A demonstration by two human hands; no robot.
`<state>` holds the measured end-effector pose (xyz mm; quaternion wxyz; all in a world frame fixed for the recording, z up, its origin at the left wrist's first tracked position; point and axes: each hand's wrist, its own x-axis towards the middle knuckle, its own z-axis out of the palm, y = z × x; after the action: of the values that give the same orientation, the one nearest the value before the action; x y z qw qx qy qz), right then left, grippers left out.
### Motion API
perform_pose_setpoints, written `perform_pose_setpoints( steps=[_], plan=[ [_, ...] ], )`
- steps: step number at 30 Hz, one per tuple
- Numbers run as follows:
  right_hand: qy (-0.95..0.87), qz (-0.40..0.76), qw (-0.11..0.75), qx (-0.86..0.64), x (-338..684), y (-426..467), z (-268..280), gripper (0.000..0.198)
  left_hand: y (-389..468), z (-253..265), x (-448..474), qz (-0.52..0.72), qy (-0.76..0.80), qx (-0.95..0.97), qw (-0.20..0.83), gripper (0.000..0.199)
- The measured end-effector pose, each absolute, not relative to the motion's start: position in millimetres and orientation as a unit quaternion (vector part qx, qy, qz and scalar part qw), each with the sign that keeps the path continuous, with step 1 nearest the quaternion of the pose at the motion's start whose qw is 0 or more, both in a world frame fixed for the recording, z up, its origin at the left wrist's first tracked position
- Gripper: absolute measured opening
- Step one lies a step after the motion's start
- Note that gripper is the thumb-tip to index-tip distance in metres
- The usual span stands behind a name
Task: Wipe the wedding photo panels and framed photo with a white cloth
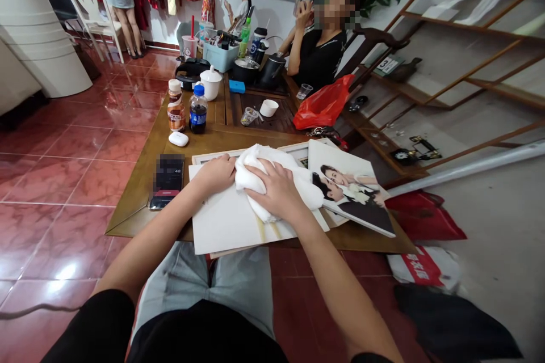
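My right hand (272,186) rests on a bunched white cloth (255,157), its fingers curved over the folds. Beside the cloth, my left hand (219,173) lies low on a white board (225,227), fingertips close to the cloth's left edge. The fingers of that hand are partly hidden. Two pale yellowish stripes show on the board near its front edge. Under and behind it are the edges of other framed panels. To the right, a photo panel (351,187) of a couple lies tilted across the stack, partly beneath the cloth.
On the wooden table (136,204) are a phone (167,181), a white earbud case (178,138), two drink bottles (198,109), a lidded white cup (210,83) and a red plastic bag (321,105). Another person (319,51) sits across. Shelving (434,96) stands at right.
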<state>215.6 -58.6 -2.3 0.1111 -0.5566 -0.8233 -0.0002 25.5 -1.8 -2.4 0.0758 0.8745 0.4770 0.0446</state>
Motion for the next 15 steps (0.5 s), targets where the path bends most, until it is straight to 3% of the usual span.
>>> perform_pose_setpoints(
  steps=[15],
  plan=[
    [-0.868, -0.043, 0.100, -0.485, 230, -140, -9, 0.062, -4, -5, 28, 0.057, 0.492, 0.867, 0.047, 0.039]
  ],
)
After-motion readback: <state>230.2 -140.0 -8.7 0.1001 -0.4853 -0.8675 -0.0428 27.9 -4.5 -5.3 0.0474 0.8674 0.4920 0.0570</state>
